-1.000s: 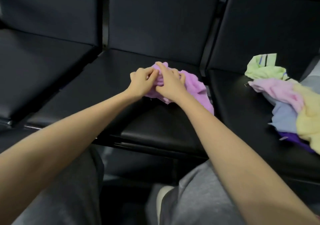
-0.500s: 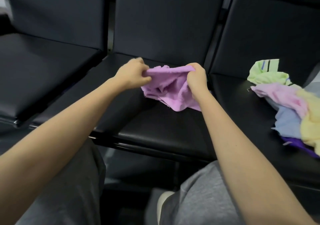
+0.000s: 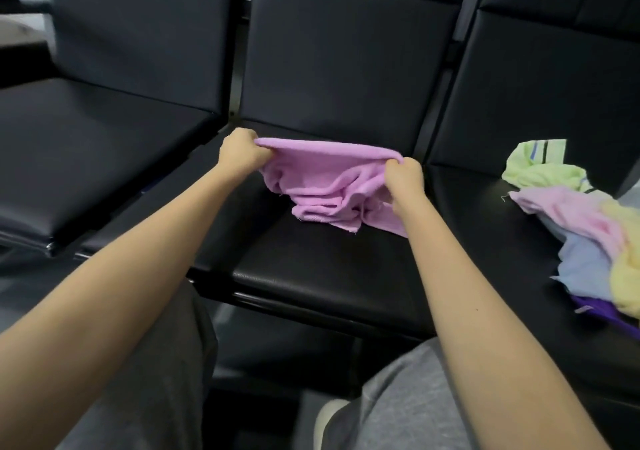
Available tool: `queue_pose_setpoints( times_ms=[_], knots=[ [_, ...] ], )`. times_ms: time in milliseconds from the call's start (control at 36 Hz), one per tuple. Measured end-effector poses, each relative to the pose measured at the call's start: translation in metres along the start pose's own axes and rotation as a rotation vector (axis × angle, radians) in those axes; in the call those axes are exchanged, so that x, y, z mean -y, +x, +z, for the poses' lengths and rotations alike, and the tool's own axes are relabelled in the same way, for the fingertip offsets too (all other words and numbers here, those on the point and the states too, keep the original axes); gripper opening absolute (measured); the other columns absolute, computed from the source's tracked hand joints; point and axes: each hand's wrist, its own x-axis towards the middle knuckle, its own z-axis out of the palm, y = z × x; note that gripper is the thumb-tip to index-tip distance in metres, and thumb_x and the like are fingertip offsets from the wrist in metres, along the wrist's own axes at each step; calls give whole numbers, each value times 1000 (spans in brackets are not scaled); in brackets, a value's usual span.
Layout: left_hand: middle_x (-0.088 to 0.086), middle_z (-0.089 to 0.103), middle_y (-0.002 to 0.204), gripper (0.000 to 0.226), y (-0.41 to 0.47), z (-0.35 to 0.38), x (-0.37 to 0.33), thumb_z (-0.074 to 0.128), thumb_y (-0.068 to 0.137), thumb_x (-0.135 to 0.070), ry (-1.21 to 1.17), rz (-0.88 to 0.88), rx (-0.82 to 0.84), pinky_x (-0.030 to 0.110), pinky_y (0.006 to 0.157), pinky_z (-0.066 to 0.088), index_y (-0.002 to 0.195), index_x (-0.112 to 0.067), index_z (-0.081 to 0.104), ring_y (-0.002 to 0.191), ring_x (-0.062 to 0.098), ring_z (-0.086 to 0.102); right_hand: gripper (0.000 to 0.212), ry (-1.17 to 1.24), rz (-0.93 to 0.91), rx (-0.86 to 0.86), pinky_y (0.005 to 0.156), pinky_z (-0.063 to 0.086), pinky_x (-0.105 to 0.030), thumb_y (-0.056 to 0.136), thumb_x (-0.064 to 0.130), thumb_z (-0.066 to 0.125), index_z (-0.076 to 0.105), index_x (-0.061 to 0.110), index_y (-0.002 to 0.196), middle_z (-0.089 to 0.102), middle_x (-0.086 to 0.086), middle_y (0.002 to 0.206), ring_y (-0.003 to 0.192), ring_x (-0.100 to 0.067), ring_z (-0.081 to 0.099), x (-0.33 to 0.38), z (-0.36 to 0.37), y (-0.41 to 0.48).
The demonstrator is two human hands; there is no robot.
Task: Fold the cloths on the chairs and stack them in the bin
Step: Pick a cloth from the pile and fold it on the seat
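Cloth: We found the lilac cloth (image 3: 325,176) raised over the middle chair seat (image 3: 311,273). Its top edge was stretched between our two hands, and the rest hung in rumpled folds with the lowest corners touching the seat.
Left hand: Our left hand (image 3: 241,154) was clamped on the left end of that top edge, fingers curled round the fabric.
Right hand: Our right hand (image 3: 404,180) was closed on the right end, with a bunch of cloth gathered under the fingers.
Weight: We judged it light, since a pinch at each end carried it with no visible strain.
Stiffness: We judged it soft and limp. It drooped below the taut edge and kept no shape of its own, so it would need the flat seat under it for a fold to hold.
Surface: The weave looked fuzzy, like towelling, so we expected it to grip the fingers rather than slip. Loose threads showed at the lower hem.
Fragility: We saw nothing breakable, and the only risk we foresaw was a crooked or lumpy fold.
Where to hold: We thought the two corners of one edge were the best hold. The right hand seemed to have a gathered wad rather than a clean corner, so we judged it should work outward to the true corner.
Waiting cloths: A pile of cloths (image 3: 571,214) in green, pink, blue, yellow and dark purple lay unfolded on the right chair seat (image 3: 485,228), well apart from our hands.
Bin: We could not see it.
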Motion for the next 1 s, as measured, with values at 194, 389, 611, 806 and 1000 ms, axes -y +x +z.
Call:
queue_pose_setpoints(
  times_ms=[194, 389, 611, 806, 1000],
  knots=[
    [0, 48, 76, 10, -4, 7, -14, 39, 86, -1, -130, 302, 117, 26, 56, 35, 89, -10, 41, 68, 14, 44, 37, 489, 152, -34, 86, 42, -31, 100, 7, 31, 43, -2, 133, 57, -11, 112, 83, -16, 54, 12, -17, -4],
    [1, 53, 65, 26, -2, -9, -14, 45, 87, -23, 64, 372, -42, 30, 61, 35, 61, -18, 47, 71, 26, 50, 36, -221, -307, -16, 77, 42, -33, 88, 48, 48, 54, 18, 106, 56, 6, 94, 88, -19, 53, 0, -25, 0],
    [9, 60, 73, 19, 1, -30, -8, 51, 82, -22, 285, 303, -120, 31, 63, 39, 76, -10, 65, 76, 33, 55, 46, -1014, -360, 194, 77, 41, -34, 80, 48, 65, 52, 18, 112, 60, -3, 108, 90, -25, 54, -9, -21, -2],
    [-6, 67, 78, 18, -6, -26, 2, 76, 70, -38, 488, 266, 616, 23, 58, 53, 82, -33, 64, 67, 16, 65, 28, -692, -346, 90, 72, 39, -32, 89, 5, 38, 63, 6, 102, 62, -16, 110, 101, -34, 56, -7, -22, -3],
    [-2, 58, 84, 23, -7, -13, -12, 40, 89, 1, -32, 379, 319, 22, 69, 43, 93, -10, 59, 84, 14, 53, 29, -311, -225, 120, 70, 41, -30, 85, -2, 44, 62, 4, 108, 62, -10, 97, 85, -23, 55, 8, -29, -3]
  ],
)
